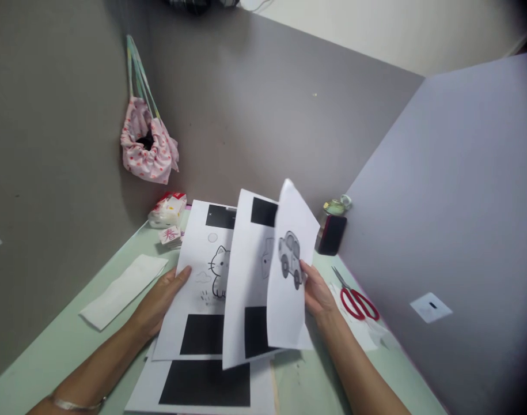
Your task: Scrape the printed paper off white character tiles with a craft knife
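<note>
The left hand (pixel 159 302) lies on the left edge of a white printed sheet with a black outline cat drawing (pixel 203 282), thumb on top and fingers underneath, its grip closed on that sheet. The right hand (pixel 317 291) pinches the right edge of a curled white sheet printed with a grey car (pixel 289 271), its grip clamped on the paper, which stands lifted and bowed upward. Between the cat sheet and the car sheet, a third white sheet with black blocks (pixel 246 288) is fanned out, overlapping the cat sheet's right side. Below the cat sheet, another white page with a large black rectangle (pixel 203 383) lies flat on the pale green worktop (pixel 64 346). Left of the cat sheet rests a long white paper strip (pixel 122 291). Beyond the cat sheet, near the grey wall, sits a packet of tissues (pixel 168 208), with a pink patterned fabric bag (pixel 148 147) hanging above it. Right of the car sheet lie red-handled scissors (pixel 356 300); behind them stands a small black box (pixel 331 234).
</note>
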### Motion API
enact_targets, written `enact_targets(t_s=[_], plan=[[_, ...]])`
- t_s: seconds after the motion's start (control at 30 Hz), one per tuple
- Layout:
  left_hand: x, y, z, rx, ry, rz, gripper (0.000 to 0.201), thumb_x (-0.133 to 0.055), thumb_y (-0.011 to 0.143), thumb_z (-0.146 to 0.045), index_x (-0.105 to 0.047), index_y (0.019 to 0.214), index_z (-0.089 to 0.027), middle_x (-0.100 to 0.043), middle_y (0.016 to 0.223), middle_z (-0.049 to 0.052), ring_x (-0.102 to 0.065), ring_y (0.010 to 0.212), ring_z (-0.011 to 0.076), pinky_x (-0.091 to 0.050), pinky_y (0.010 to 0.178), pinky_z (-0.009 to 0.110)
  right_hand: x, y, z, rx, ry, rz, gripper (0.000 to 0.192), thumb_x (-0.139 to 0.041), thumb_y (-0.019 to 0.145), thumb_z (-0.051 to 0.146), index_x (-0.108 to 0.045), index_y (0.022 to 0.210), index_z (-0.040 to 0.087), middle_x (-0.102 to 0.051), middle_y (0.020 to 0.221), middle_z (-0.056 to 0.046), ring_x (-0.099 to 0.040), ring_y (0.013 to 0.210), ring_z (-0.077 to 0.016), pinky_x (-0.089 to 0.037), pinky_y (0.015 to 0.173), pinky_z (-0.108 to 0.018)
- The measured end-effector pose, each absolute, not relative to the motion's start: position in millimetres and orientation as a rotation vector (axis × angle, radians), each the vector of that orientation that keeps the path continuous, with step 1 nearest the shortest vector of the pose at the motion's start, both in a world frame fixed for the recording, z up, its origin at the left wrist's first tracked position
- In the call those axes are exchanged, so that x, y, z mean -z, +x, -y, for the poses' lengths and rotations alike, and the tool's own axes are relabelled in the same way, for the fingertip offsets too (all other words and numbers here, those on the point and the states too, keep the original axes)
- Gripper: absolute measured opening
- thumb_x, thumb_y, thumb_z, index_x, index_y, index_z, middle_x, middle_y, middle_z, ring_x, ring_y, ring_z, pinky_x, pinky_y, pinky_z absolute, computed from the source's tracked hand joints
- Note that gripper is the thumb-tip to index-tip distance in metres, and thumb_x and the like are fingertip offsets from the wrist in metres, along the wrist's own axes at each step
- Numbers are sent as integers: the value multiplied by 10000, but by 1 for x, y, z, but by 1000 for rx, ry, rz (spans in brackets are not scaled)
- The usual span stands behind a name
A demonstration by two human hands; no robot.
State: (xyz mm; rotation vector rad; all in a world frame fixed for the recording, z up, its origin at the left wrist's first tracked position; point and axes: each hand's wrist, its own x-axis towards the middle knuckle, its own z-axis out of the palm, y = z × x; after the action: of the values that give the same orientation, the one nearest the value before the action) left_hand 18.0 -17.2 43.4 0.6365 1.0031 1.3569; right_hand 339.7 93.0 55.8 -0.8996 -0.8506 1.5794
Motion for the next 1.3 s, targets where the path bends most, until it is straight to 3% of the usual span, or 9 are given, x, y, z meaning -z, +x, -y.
enact_targets(t_s=[0.23,0.43,0.63,0.73,1.0,1.2,1.3], plan=[[-47,34,24,-1279,619,-954,621,-798,808,-283,-548,1372,-207,-753,1158,111,-740,1000,300,-616,849,379,-58,300,-66,-1489,-1033,1080,426,-878,663,318,-714,1026,166,-783,955,-75,-715,776,-233,-558,700,-321],[-53,36,29,-1255,578,-887,717,-832,745,-209,-533,1396,-226,-756,1160,95,-735,1013,322,-619,836,385,-63,299,-65,-1436,-1063,1193,508,-866,663,374,-697,1114,211,-750,1123,-63,-697,914,-254,-539,766,-331],[-54,31,26,-1281,508,-929,640,-809,792,-313,-558,1367,-190,-754,1153,126,-736,1009,336,-625,838,414,-61,305,-68,-1459,-1135,1214,359,-850,664,423,-747,860,140,-753,769,-60,-664,679,-224,-500,641,-306],[-53,28,23,-1322,486,-972,593,-761,839,-381,-560,1363,-187,-750,1161,132,-733,1023,323,-618,870,411,-60,310,-72,-1377,-1149,1173,331,-838,678,443,-739,824,162,-740,737,-26,-639,656,-193,-478,630,-279],[-55,23,24,-1360,482,-995,512,-705,885,-385,-577,1343,-197,-740,1182,141,-730,1036,314,-614,885,406,-72,329,-84,-1381,-1110,1074,397,-831,638,476,-723,900,197,-769,821,-41,-696,796,-258,-529,715,-336],[-57,36,29,-1246,527,-947,711,-821,770,-237,-506,1407,-201,-751,1157,135,-739,999,334,-617,860,424,-78,305,-61,-1509,-1047,1234,459,-820,723,413,-714,1119,205,-751,1106,-69,-671,1051,-290,-512,905,-379],[-57,42,32,-1205,554,-912,710,-815,779,-246,-496,1413,-230,-749,1167,123,-740,989,338,-618,840,436,-79,295,-52,-1541,-998,1352,466,-808,752,379,-692,1175,223,-724,1191,-52,-630,1150,-281,-475,969,-356]])
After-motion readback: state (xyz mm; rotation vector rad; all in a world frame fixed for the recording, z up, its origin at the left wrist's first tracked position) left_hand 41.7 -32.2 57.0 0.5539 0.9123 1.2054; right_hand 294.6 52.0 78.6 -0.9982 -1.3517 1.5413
